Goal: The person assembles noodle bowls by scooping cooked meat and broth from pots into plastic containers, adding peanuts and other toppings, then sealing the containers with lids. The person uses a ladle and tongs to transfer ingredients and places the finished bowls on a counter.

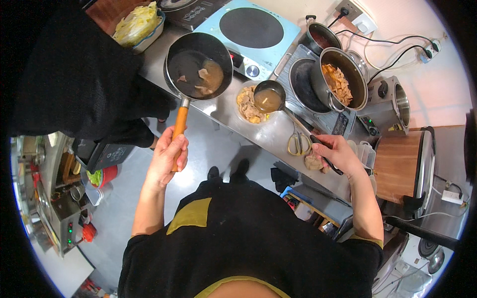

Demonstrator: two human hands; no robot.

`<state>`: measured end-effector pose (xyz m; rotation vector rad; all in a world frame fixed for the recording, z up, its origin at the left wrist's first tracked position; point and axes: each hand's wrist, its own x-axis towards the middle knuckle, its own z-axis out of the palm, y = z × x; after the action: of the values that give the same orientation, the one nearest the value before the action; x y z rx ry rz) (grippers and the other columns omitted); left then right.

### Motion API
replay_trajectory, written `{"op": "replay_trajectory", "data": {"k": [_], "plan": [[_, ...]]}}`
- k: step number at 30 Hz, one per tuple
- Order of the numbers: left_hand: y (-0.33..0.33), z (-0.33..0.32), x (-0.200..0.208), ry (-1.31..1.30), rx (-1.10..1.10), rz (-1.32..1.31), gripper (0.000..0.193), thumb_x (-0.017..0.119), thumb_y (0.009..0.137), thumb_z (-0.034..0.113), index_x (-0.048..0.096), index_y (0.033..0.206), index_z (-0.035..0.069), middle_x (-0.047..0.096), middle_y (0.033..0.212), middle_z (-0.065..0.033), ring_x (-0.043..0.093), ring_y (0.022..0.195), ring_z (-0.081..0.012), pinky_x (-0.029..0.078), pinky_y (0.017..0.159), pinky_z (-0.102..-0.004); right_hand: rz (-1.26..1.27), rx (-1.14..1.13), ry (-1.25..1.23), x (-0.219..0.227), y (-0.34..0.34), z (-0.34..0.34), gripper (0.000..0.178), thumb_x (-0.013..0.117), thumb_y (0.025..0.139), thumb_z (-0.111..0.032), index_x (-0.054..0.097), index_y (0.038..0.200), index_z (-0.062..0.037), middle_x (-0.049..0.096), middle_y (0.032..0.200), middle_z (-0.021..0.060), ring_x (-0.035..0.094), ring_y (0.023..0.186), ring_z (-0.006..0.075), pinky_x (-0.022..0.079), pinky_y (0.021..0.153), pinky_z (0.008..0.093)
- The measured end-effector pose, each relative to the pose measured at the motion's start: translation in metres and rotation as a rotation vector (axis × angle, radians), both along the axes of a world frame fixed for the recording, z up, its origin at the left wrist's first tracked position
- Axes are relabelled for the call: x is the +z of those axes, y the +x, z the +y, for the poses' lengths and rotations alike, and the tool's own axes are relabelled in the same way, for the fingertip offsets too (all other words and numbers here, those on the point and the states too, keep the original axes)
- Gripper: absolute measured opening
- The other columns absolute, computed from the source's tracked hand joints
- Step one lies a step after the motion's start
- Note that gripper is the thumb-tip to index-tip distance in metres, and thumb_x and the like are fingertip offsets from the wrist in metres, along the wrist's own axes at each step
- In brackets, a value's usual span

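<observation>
The left hand [172, 151] is closed around the wooden handle of a dark saucepan [186, 54] containing cloudy liquid and a few pieces of food. The saucepan overlaps the front edge of the steel counter [224, 103] in view; its handle projects past that edge over the floor [198, 141]. Contact between pan and counter cannot be determined. The right hand [340, 154] is clamped on the black handle of a ladle [270, 99], whose liquid-filled cup overlaps the clear bowl [243, 118] of food near the counter edge. Scissors [298, 144] lie beneath the ladle handle, limiting room there. The light-blue cooktop [251, 28] and a tall pot [319, 82] bound the far side. A person in black [79, 74] bounds the left; open floor separates the two forearms.
</observation>
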<state>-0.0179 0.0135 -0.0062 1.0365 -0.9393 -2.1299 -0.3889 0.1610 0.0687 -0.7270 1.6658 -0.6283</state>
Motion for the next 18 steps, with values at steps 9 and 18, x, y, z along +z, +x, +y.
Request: {"op": "replay_trajectory", "data": {"k": [9, 18], "plan": [[0.001, -0.006, 0.001, -0.028, 0.013, -0.009, 0.032, 0.053, 0.095, 0.018, 0.043, 0.12, 0.002, 0.047, 0.074, -0.0017, 0.04, 0.04, -0.0048, 0.032, 0.035, -0.0183, 0.138, 0.043, -0.049, -0.021, -0.016, 0.015, 0.024, 0.062, 0.089, -0.019, 0.062, 0.098, 0.0034, 0.056, 0.065, -0.0001, 0.047, 0.05, 0.0056, 0.04, 0.048, 0.0228], [-0.001, -0.004, 0.006, -0.026, 0.005, -0.012, 0.029, 0.051, 0.096, 0.016, 0.042, 0.12, 0.001, 0.046, 0.072, -0.001, 0.039, 0.04, -0.0041, 0.033, 0.034, -0.0177, 1.176, 0.37, -0.285, -0.011, 0.024, 0.025, 0.033, 0.067, 0.079, -0.018, 0.061, 0.107, -0.002, 0.064, 0.088, 0.0175, 0.063, 0.081, 0.0366, 0.051, 0.065, 0.0401]]}}
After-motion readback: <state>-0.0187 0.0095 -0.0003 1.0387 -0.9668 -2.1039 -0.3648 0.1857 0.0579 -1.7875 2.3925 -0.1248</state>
